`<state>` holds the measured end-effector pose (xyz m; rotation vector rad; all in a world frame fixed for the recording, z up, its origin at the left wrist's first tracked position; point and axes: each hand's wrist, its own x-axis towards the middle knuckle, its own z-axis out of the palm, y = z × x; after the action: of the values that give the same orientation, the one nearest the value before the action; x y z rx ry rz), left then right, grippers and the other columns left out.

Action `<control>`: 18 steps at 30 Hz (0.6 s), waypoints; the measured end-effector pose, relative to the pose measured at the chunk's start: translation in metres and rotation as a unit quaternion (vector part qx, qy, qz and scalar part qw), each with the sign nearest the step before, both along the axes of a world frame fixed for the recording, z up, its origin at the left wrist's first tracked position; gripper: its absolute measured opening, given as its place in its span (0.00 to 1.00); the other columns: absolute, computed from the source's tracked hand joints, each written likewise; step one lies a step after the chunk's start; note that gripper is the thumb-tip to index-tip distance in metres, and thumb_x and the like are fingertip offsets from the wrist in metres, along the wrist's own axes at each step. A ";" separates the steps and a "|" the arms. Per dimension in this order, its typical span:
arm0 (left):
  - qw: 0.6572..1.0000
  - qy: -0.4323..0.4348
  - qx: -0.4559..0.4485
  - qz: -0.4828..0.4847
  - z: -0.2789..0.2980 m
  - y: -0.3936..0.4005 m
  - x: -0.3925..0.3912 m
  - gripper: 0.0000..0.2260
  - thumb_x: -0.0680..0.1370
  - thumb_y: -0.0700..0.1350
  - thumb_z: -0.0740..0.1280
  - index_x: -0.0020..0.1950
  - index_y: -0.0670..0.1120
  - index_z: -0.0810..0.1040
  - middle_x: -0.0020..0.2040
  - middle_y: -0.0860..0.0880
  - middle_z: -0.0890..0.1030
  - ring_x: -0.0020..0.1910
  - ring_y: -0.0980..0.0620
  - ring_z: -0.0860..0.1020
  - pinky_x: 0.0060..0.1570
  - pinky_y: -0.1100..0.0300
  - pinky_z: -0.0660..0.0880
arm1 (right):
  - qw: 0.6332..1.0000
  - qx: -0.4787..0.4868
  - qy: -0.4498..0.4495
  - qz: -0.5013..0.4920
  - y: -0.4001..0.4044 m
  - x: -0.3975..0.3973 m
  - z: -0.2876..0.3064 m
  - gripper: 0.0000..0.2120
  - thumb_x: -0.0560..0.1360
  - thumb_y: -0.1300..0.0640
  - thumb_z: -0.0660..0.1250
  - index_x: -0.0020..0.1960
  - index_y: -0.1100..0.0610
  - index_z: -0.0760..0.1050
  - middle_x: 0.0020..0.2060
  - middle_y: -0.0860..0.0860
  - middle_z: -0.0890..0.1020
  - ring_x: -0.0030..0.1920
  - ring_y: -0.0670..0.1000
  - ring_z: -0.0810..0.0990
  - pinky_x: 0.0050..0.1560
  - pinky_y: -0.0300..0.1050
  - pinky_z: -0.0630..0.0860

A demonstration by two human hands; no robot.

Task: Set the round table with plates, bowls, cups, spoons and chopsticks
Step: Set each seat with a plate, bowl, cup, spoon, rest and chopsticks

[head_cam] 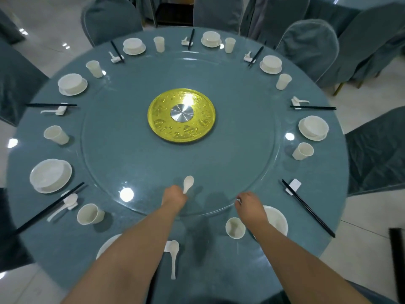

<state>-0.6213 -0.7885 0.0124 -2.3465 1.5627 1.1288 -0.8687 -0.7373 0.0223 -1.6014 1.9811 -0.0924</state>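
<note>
Eight cups [90,213], eight spoons [188,183], seven chopstick pairs [308,207], eight plates [68,174].

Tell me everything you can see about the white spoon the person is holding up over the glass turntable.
The spoon is a short, white soup spoon, ceramic or plastic by its glossy look, with an oval bowl and a stubby handle. The left hand grips the handle's lower end, so that end is hidden. The bowl points away from the person, toward the gold centre disc, hollow side facing the camera. It appears over the near edge of the glass turntable; whether it touches the glass cannot be told. Nothing else touches it.
</note>
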 end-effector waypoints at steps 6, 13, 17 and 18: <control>0.943 0.293 0.030 0.154 0.027 -0.004 -0.070 0.08 0.75 0.36 0.70 0.36 0.40 0.75 0.31 0.41 0.77 0.22 0.53 0.76 0.29 0.59 0.78 | 0.993 0.012 -0.092 -0.076 -0.013 0.013 0.013 0.10 0.78 0.52 0.65 0.47 0.59 0.80 0.40 0.53 0.83 0.43 0.54 0.78 0.45 0.43 0.72; 0.921 0.361 0.074 0.131 0.053 0.000 -0.144 0.09 0.77 0.39 0.69 0.38 0.44 0.74 0.37 0.43 0.79 0.30 0.52 0.76 0.27 0.62 0.64 | 0.945 0.026 -0.259 -0.197 -0.008 -0.027 0.027 0.12 0.78 0.55 0.65 0.39 0.61 0.78 0.29 0.51 0.77 0.32 0.51 0.74 0.38 0.43 0.72; 0.933 0.334 0.088 0.100 0.060 -0.001 -0.184 0.09 0.75 0.38 0.70 0.37 0.44 0.75 0.29 0.46 0.76 0.25 0.54 0.72 0.24 0.64 0.61 | 0.921 0.037 -0.306 -0.237 -0.001 -0.061 0.029 0.10 0.77 0.55 0.67 0.39 0.59 0.79 0.32 0.52 0.78 0.32 0.50 0.71 0.34 0.42 0.70; 0.934 0.332 0.094 0.093 0.060 -0.001 -0.195 0.07 0.75 0.37 0.70 0.38 0.43 0.76 0.29 0.46 0.76 0.26 0.54 0.71 0.24 0.64 0.61 | 0.917 0.042 -0.309 -0.247 0.001 -0.070 0.028 0.10 0.77 0.55 0.68 0.38 0.57 0.78 0.33 0.51 0.78 0.31 0.48 0.71 0.31 0.39 0.68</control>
<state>-0.8161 -0.7897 0.0727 -2.1249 1.2985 2.1795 -0.9392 -0.7363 0.0502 -0.8289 1.7824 -0.6220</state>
